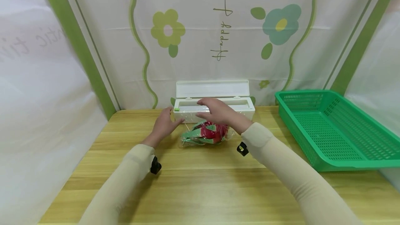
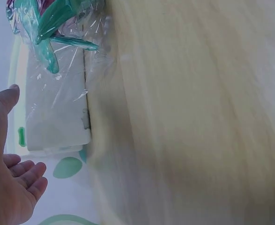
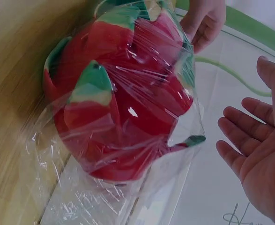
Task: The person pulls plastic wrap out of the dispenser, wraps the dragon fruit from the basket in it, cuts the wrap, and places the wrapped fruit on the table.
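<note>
A red dragon fruit (image 1: 210,132) with green-tipped scales lies on the table in front of a white cling film dispenser (image 1: 215,114). Clear cling film (image 3: 81,201) covers the fruit and spreads loosely past it in the right wrist view. The dispenser's lid (image 1: 212,89) stands raised at the back. My left hand (image 1: 164,124) is at the dispenser's left end, near its green slider (image 2: 21,136), thumb and fingers spread apart. Over the dispenser's front hovers my right hand (image 1: 218,112), its fingers spread beside the fruit (image 3: 123,103) and holding nothing.
At the right of the table (image 1: 200,190) stands a green perforated plastic basket (image 1: 325,165). A printed white curtain (image 1: 203,44) hangs right behind the dispenser, with further white cloth at both sides.
</note>
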Demonstrator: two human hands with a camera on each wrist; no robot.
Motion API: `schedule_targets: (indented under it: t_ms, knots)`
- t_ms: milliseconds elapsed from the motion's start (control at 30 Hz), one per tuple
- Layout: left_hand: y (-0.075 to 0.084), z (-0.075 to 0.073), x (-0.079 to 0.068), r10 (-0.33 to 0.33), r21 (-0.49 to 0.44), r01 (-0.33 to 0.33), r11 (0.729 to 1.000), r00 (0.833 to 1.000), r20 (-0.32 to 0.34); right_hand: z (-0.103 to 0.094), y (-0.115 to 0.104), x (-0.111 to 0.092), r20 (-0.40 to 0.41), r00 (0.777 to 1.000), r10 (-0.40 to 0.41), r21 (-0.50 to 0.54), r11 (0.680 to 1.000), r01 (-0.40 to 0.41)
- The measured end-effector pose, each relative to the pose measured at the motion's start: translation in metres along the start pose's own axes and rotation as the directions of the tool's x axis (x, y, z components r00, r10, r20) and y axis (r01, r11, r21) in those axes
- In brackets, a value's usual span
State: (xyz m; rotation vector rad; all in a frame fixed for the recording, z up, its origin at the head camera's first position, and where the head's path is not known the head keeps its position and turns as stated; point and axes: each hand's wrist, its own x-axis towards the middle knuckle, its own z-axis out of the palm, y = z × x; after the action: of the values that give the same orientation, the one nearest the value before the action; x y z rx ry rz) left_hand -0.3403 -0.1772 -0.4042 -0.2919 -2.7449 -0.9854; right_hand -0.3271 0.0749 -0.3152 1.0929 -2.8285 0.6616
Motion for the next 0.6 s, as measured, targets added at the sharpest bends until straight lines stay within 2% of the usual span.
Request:
schedule_targets:
  t_ms: [300,600]
  knots:
    - [-0.009,0.013,0.011,-0.030,-0.128,0.029,0.991,0.999,-0.009,0.017,-0.009,0.020,-0.004,0.999,-0.046,-0.178,0.983,0.045]
    - [-0.012,0.018,0.018,-0.018,-0.171,0.015,0.985,1.000,-0.012,0.034,-0.016,0.035,-0.007,0.999,-0.051,-0.275,0.960,0.047]
